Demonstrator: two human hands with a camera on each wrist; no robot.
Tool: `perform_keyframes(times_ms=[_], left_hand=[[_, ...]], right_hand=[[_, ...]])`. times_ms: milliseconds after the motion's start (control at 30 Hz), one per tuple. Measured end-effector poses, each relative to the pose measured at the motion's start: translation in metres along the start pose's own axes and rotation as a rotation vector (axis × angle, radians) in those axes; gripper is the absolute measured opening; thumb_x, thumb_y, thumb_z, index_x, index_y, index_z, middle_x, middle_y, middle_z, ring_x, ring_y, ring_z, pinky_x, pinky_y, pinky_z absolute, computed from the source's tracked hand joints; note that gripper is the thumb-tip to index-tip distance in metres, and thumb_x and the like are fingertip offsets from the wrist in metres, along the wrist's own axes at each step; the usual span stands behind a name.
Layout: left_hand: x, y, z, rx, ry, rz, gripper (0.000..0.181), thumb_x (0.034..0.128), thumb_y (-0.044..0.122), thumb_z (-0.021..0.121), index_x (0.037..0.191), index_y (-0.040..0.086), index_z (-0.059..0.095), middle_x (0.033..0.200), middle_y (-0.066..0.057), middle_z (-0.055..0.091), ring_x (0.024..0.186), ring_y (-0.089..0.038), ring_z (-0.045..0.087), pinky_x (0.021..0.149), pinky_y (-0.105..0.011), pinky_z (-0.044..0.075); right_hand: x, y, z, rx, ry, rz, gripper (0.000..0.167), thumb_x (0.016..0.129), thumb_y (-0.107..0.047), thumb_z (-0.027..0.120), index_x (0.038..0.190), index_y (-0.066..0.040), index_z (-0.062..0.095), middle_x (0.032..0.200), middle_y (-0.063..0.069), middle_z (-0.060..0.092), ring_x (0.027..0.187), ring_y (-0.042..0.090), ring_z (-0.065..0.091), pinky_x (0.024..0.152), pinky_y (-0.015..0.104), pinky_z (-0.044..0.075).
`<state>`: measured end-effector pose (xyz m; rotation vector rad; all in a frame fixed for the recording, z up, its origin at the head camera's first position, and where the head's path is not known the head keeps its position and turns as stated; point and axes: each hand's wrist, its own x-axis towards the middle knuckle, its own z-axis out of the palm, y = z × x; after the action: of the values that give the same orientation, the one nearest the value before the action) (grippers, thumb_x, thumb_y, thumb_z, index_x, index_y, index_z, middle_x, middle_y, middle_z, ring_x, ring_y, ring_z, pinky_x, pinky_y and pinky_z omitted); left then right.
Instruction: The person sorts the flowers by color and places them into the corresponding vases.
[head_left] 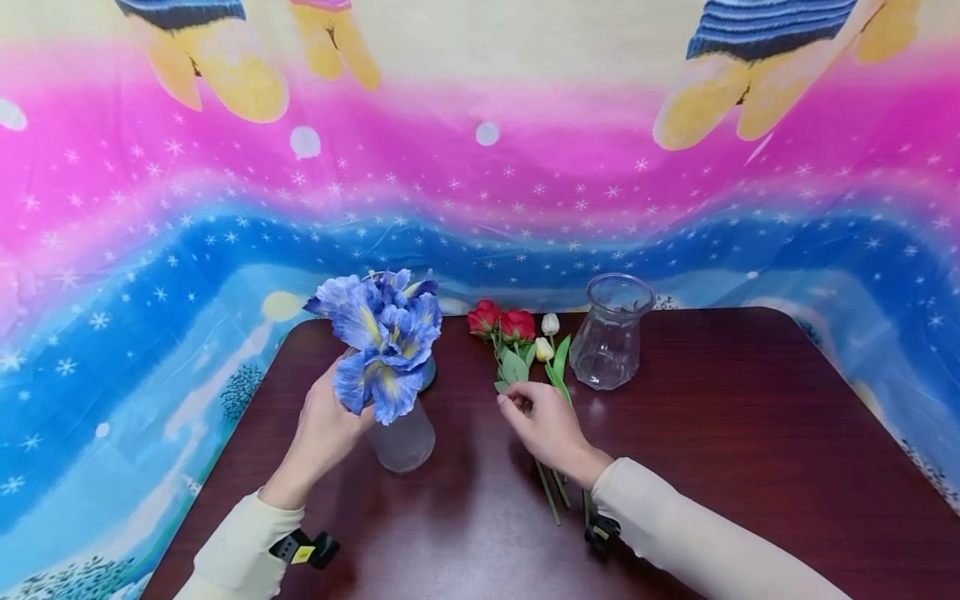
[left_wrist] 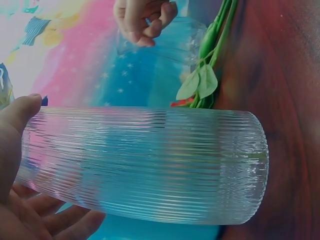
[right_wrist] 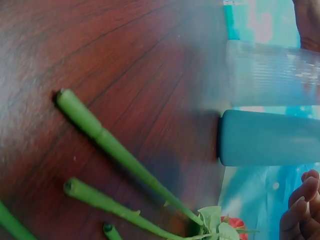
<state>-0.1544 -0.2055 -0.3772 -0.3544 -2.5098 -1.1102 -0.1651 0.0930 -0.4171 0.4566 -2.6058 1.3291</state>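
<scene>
My left hand grips a clear ribbed glass vase near its mouth, with the thumb on one side and fingers on the other. Large blue irises bloom over the top of this vase and hide its rim in the head view. My right hand hovers over the stems of the flowers on the table, its fingers loosely curled with nothing visible between them. Under and beyond it lie red roses and white tulips. Their cut green stems point toward me.
A faceted clear glass vase with a flared rim stands right of the flowers. Behind the ribbed vase is a teal vase. All rest on a dark red-brown wooden table, with a colourful printed cloth hanging behind.
</scene>
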Motion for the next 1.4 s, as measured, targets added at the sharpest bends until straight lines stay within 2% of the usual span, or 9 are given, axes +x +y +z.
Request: perform_keyframes(times_ms=[167, 400, 600, 833, 1000, 1200, 1400], left_hand=[[0.002, -0.001, -0.010, 0.017, 0.035, 0.017, 0.065, 0.0807, 0.007, 0.080, 0.141, 0.009, 0.055, 0.131, -0.011, 0.068, 0.117, -0.025, 0.064, 0.093, -0.038, 0.051], [0.009, -0.002, -0.020, 0.022, 0.066, 0.021, 0.059, 0.0820, 0.009, 0.080, 0.137, 0.006, 0.058, 0.127, -0.014, 0.069, 0.111, -0.024, 0.064, 0.088, -0.031, 0.049], [0.016, -0.003, -0.032, 0.022, 0.085, 0.020, 0.058, 0.0847, 0.014, 0.080, 0.138, 0.007, 0.058, 0.128, -0.013, 0.068, 0.105, -0.008, 0.059, 0.082, -0.015, 0.045], [0.020, -0.007, -0.043, 0.023, 0.092, -0.013, 0.055, 0.0865, 0.021, 0.080, 0.135, 0.010, 0.059, 0.119, -0.010, 0.070, 0.093, 0.000, 0.057, 0.074, -0.015, 0.045], [0.022, -0.011, -0.050, 0.039, 0.103, -0.037, 0.055, 0.0870, 0.025, 0.080, 0.136, 0.012, 0.058, 0.117, -0.009, 0.070, 0.090, -0.002, 0.057, 0.072, -0.015, 0.045], [0.028, -0.013, -0.055, 0.052, 0.095, -0.102, 0.063, 0.0880, 0.036, 0.078, 0.143, 0.016, 0.053, 0.128, -0.006, 0.067, 0.098, -0.004, 0.059, 0.075, -0.015, 0.047], [0.035, -0.018, -0.057, 0.026, 0.105, -0.109, 0.061, 0.0885, 0.035, 0.077, 0.142, 0.019, 0.053, 0.121, -0.005, 0.067, 0.091, -0.013, 0.057, 0.070, -0.019, 0.046]], right_hand=[[0.001, 0.005, -0.004, -0.024, 0.001, 0.018, 0.011, 0.095, -0.018, 0.066, 0.092, -0.016, 0.076, 0.071, -0.008, 0.064, 0.056, 0.004, 0.049, 0.058, 0.022, 0.043], [0.001, 0.010, -0.007, -0.057, 0.025, 0.012, 0.010, 0.094, -0.019, 0.067, 0.088, -0.017, 0.075, 0.070, -0.008, 0.063, 0.056, 0.005, 0.049, 0.057, 0.022, 0.042], [0.002, 0.012, -0.010, -0.050, 0.026, -0.001, 0.011, 0.094, -0.017, 0.067, 0.088, -0.014, 0.075, 0.069, -0.008, 0.063, 0.058, 0.010, 0.052, 0.058, 0.022, 0.042], [0.002, 0.014, -0.013, -0.038, 0.018, 0.021, 0.010, 0.095, -0.017, 0.066, 0.091, -0.016, 0.076, 0.071, -0.007, 0.066, 0.059, 0.006, 0.053, 0.059, 0.022, 0.045], [0.002, 0.017, -0.013, -0.036, 0.024, 0.026, 0.010, 0.096, -0.018, 0.066, 0.093, -0.015, 0.076, 0.072, -0.007, 0.067, 0.059, 0.006, 0.052, 0.059, 0.023, 0.044], [0.002, 0.019, -0.014, -0.033, 0.030, 0.030, 0.011, 0.096, -0.019, 0.066, 0.093, -0.015, 0.076, 0.070, -0.007, 0.065, 0.057, 0.006, 0.051, 0.058, 0.023, 0.043], [0.002, 0.021, -0.014, -0.031, 0.032, 0.040, 0.011, 0.095, -0.018, 0.066, 0.092, -0.016, 0.077, 0.069, -0.007, 0.065, 0.057, 0.006, 0.051, 0.058, 0.023, 0.043]])
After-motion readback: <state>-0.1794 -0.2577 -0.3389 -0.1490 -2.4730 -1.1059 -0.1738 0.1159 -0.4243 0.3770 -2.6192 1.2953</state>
